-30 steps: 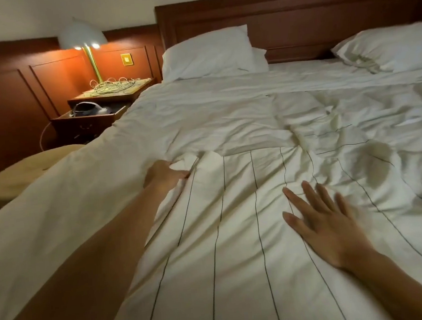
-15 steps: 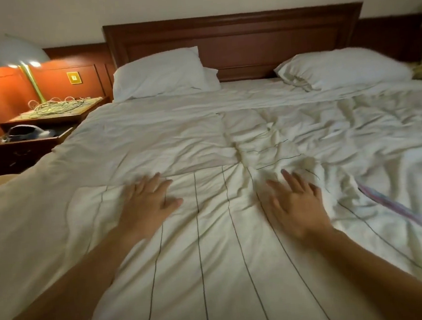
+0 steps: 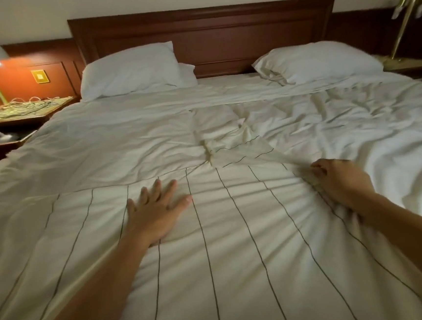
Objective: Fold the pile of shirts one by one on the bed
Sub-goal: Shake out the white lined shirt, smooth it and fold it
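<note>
The striped shirt (image 3: 225, 248) lies spread on the bed (image 3: 125, 131), seemingly not yet folded: left hand (image 3: 156, 215) presses its upper middle with fingers released, right hand (image 3: 339, 181) has fingers grasping its right edge.

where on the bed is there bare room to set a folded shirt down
Bare duvet between the left pillow and the striped shirt; also below the right pillow. Crowded: the near half, covered by the shirt.
</note>
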`<action>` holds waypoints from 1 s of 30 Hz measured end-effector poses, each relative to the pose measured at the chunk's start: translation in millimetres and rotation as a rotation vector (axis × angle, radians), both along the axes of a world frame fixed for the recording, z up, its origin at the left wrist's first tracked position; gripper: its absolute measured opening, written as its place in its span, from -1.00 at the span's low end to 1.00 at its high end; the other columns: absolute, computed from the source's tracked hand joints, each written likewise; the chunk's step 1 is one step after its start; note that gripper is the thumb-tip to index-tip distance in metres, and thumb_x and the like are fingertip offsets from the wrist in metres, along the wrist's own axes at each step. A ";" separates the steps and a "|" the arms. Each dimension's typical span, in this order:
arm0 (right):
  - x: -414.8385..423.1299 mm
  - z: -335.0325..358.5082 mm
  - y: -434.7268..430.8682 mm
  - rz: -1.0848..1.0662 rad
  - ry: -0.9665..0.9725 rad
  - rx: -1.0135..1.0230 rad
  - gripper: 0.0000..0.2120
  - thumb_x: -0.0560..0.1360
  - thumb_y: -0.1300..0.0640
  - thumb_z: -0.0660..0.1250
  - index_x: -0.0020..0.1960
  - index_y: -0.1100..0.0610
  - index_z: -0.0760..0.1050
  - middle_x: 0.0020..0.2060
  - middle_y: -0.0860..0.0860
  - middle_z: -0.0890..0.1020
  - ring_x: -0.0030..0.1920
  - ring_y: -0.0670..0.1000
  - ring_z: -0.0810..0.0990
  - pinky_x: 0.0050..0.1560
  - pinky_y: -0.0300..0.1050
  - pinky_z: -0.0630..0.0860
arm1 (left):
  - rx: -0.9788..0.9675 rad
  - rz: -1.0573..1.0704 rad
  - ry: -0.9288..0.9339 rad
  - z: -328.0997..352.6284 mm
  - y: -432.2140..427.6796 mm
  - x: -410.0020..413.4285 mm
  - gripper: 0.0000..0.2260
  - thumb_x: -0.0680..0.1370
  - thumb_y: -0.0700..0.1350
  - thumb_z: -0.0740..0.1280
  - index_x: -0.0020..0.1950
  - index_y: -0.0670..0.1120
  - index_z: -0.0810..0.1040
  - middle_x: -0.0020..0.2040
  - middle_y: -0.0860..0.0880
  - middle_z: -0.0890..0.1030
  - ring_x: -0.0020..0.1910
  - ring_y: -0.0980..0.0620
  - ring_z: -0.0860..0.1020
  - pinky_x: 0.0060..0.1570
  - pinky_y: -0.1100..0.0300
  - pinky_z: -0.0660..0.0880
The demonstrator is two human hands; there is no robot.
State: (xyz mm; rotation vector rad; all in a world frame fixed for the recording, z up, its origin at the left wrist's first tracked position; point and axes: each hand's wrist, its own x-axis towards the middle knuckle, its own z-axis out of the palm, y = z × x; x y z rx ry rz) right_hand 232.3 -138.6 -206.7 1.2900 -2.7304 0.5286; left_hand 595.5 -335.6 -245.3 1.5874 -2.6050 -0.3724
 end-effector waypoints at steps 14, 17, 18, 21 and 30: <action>90.9 -21.7 -167.9 0.474 0.023 0.356 -0.34 0.43 -0.55 -0.29 0.51 -0.44 -0.17 0.61 -0.11 -0.12 0.58 0.23 -0.20 0.45 0.44 -0.19 | -0.056 0.037 0.004 -6.6 -35.3 -9.9 -0.21 0.35 0.62 -0.26 0.54 0.40 -0.20 0.62 0.14 -0.23 0.61 -0.04 -0.24 0.51 -0.28 -0.23; 67.6 -29.3 -200.9 0.297 0.034 0.352 -0.28 0.38 -0.59 -0.28 0.50 -0.43 -0.21 0.60 -0.13 -0.16 0.56 0.28 -0.26 0.37 0.55 -0.26 | -0.075 0.034 0.013 -15.2 -50.8 -10.4 -0.21 0.33 0.65 -0.27 0.52 0.43 -0.20 0.61 0.18 -0.24 0.60 -0.02 -0.25 0.49 -0.27 -0.25; 60.3 -31.1 -209.5 0.241 0.035 0.346 -0.26 0.37 -0.60 -0.27 0.51 -0.41 -0.18 0.61 -0.11 -0.15 0.56 0.29 -0.25 0.36 0.56 -0.26 | -0.081 0.034 0.026 -18.7 -54.3 -10.3 -0.20 0.31 0.66 -0.28 0.52 0.44 -0.20 0.61 0.19 -0.24 0.60 -0.01 -0.25 0.49 -0.26 -0.27; 53.7 -33.4 -226.6 0.105 -0.004 0.291 -0.23 0.39 -0.56 -0.23 0.55 -0.33 -0.05 0.61 -0.04 -0.06 0.57 0.31 -0.19 0.38 0.54 -0.22 | -0.121 0.033 0.064 -26.0 -61.1 -10.3 -0.18 0.29 0.67 -0.29 0.52 0.43 -0.19 0.62 0.20 -0.21 0.61 -0.01 -0.23 0.48 -0.26 -0.28; 150.8 -24.4 -68.2 0.495 -0.031 0.194 -0.20 0.33 -0.57 -0.48 0.50 -0.41 -0.05 0.59 -0.09 0.03 0.59 0.08 -0.07 0.51 0.31 -0.16 | -0.275 -0.135 0.272 4.8 5.4 37.3 -0.37 0.56 0.41 -0.04 0.58 0.21 0.19 0.63 0.14 0.04 0.62 0.02 -0.13 0.54 -0.18 -0.15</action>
